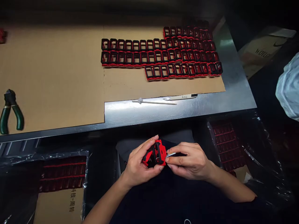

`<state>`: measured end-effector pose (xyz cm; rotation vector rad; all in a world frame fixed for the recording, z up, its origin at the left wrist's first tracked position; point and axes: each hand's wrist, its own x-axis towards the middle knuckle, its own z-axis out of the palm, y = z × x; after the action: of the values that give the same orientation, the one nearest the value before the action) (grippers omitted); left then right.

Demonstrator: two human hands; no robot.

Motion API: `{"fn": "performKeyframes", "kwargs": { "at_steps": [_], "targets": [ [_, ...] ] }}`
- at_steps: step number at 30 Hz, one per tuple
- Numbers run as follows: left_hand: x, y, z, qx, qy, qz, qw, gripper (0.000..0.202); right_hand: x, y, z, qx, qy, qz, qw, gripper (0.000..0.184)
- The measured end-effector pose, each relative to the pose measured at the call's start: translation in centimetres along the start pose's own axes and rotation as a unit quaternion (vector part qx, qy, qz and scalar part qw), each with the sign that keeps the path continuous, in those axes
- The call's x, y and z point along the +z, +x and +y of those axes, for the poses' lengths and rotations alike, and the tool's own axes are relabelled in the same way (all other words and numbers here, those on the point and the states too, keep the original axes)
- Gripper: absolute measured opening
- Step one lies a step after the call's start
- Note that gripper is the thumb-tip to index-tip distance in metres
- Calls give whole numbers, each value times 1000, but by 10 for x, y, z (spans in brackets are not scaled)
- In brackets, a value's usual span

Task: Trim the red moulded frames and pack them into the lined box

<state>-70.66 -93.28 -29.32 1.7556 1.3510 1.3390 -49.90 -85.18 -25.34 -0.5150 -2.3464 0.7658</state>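
My left hand (137, 163) is closed around the sides of a red and black plastic frame (163, 151), tilted over my lap. Between the thumb and fingers of my right hand (192, 160) is a thin silvery metal tool (171, 154). Its near end meets the red edge of the frame, and the fingers hide the rest, so its exact kind does not show. On the bench ahead stand rows of similar red and black frames (144, 58). Before them lie a craft knife (184, 97) marked A55 and a thin stick with a white tuft (154, 102).
Green-handled cutting pliers (11, 110) lie at the left on the cardboard sheet (58, 77). The metal bench edge (149, 119) runs between my hands and the rows. Plastic-lined boxes holding frames (63, 171) stand low on both sides. Pale cloth (289, 87) shows at far right.
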Motion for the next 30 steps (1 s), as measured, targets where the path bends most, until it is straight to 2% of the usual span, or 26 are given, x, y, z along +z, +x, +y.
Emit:
{"fn": "performKeyframes", "kwargs": {
  "at_steps": [11, 16, 30],
  "targets": [
    [-2, -2, -3, 10, 37, -15, 999, 72, -10, 0, -4, 1, -33, -92, 995, 11],
    [-3, -3, -3, 4, 41, -15, 999, 74, -11, 1, -8, 16, -13, -135, 991, 12],
    [-2, -5, -4, -5, 43, 8, 999, 74, -7, 1, -10, -10, -25, -150, 988, 15]
  ]
}}
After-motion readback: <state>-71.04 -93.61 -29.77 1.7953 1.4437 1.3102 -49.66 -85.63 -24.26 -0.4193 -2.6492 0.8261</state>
